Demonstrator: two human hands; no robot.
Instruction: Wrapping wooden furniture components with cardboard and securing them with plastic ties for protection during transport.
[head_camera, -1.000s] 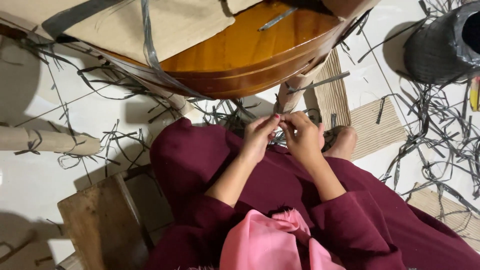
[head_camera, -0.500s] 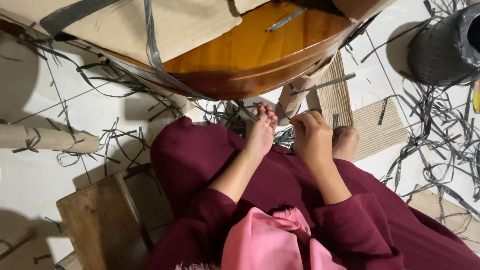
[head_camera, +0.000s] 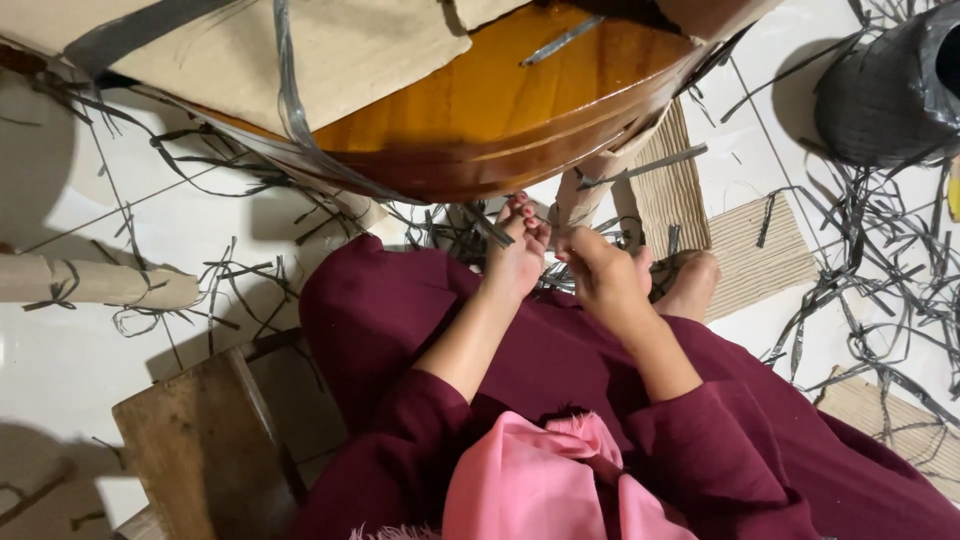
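A thin grey plastic strap (head_camera: 490, 226) runs slantwise from about 11 o'clock down to 5 o'clock, just under the rim of the glossy brown wooden table (head_camera: 500, 110). Its lower end lies at the fingertips of the left hand (head_camera: 517, 250). The right hand (head_camera: 600, 270), at 3 o'clock of the left, pinches strap strands there; the contact itself is too small to tell.

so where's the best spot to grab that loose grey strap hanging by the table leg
Probably the free end of the grey strap, beside the left hand. Come from the near side, under the table edge. The strap is thin and flat, so pinch its flat faces; farther along it runs into the tangle by the cardboard-wrapped leg.
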